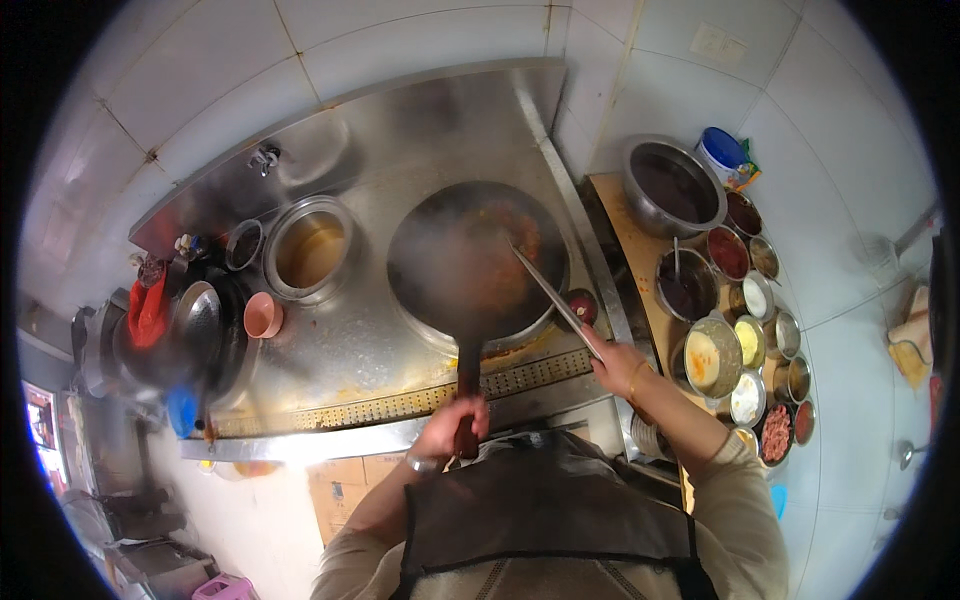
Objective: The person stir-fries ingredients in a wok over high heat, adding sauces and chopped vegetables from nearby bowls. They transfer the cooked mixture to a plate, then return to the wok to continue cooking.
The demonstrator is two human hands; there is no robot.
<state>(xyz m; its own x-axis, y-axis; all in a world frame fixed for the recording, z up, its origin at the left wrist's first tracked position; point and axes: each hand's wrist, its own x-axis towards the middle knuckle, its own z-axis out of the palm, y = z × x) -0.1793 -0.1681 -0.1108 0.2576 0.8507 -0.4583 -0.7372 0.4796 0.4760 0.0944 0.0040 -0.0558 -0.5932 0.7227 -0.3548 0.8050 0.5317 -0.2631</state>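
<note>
A dark wok (427,300) sits over a burner in the steel cooktop, with steam rising from it. Reddish food (510,262) lies in the bowl of the wok, blurred by the steam. My left hand (452,426) is closed around the wok's dark handle (469,367), close to the front edge. In my right hand (621,367) is the long metal handle of a cooking utensil (555,298); it slants forward over the wok's rim. The utensil's far end reaches the food and is hidden by steam and food, so its kind is unclear.
On the left stand a steel pot of brownish liquid (310,255), a pink cup (263,315) and stacked dark pans (232,352). A small red bowl (582,306) sits right of the wok. The right-hand counter holds a large pot (675,187) and several ingredient bowls (712,356).
</note>
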